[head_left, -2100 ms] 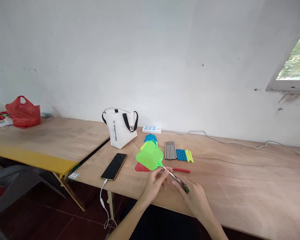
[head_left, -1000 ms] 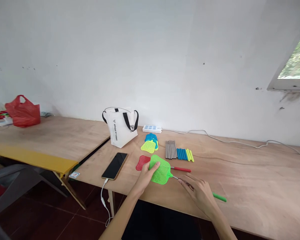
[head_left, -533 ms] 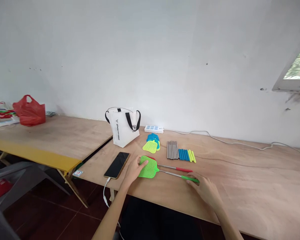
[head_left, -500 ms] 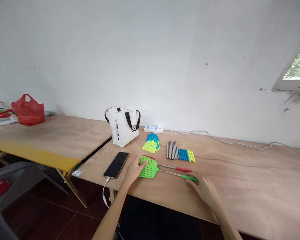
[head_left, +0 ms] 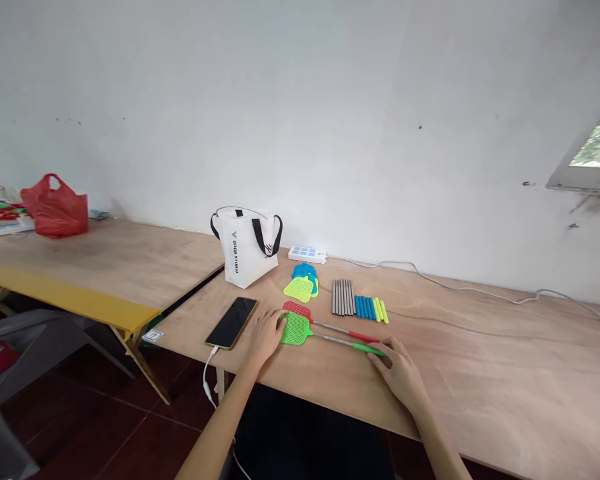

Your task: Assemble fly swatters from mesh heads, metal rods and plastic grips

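Observation:
A green fly swatter (head_left: 296, 329) lies at the front of the table, partly over the head of a red fly swatter (head_left: 297, 308). My left hand (head_left: 267, 335) is closed at the left edge of the green mesh head. With thumb and fingers, my right hand (head_left: 397, 365) pinches the end of the green handle. The red handle lies just behind it, close to my right fingertips. Behind the two swatters are a yellow swatter head (head_left: 299, 289), blue swatter heads (head_left: 306, 270), a row of metal rods (head_left: 343, 297), blue grips (head_left: 364, 308) and yellow grips (head_left: 381, 311).
A phone (head_left: 231, 323) with a white cable lies left of my left hand. Further back stand a white bag (head_left: 245, 257) and a power strip (head_left: 307, 254), its cord running right along the wall. On the left table sits a red plastic bag (head_left: 57, 210).
The green swatter and both hands have shifted slightly toward the front, uncovering more of the red mesh head. My left thumb has drawn back to the green head's edge.

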{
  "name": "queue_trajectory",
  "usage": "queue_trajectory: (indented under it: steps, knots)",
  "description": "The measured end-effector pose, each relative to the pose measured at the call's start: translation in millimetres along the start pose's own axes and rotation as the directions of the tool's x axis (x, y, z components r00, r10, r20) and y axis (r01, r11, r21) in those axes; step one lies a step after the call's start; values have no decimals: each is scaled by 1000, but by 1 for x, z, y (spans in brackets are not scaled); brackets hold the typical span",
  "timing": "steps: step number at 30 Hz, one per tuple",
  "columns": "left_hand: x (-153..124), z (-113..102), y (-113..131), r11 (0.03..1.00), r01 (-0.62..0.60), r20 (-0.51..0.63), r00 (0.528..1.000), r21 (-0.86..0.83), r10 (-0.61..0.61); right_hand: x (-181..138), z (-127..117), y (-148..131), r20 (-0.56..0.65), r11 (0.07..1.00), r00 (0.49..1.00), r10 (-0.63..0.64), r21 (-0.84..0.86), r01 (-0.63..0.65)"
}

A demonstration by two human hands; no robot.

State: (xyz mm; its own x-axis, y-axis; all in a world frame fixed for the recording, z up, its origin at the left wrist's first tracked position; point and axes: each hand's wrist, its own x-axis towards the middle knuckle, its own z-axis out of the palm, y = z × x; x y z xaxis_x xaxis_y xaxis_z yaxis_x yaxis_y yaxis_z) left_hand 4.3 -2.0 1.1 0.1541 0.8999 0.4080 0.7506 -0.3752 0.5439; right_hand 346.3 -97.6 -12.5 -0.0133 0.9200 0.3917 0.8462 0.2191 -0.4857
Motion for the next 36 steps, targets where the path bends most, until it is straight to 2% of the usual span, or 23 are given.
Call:
queue_trajectory:
  steps: [12, 15, 22, 27, 30, 36]
  knots:
    - [0, 5, -1, 996, -56, 46, 998, 67, 53, -2, 12, 9, -134, 966, 989, 55, -242, -87]
    - [0, 4, -1, 996, -63, 57, 997, 67, 59, -2, 14, 10, -134, 952, 990, 41, -294, -79]
    - [0, 5, -2, 997, -67, 41, 997, 22, 66, -3, 14, 12, -86, 951, 996, -8, -310, -19]
    - [-1, 3, 1, 998, -62, 48, 997, 21, 61, 4, 5, 29, -33, 982, 999, 35, -186, -40]
    - [-2, 1, 3, 998, -65, 58, 996, 25, 63, 5, 5, 35, -47, 986, 995, 93, -136, -99]
    - [0, -1, -1, 997, -74, 65, 995, -4, 75, 0, 15, 31, -118, 973, 989, 90, -203, -112]
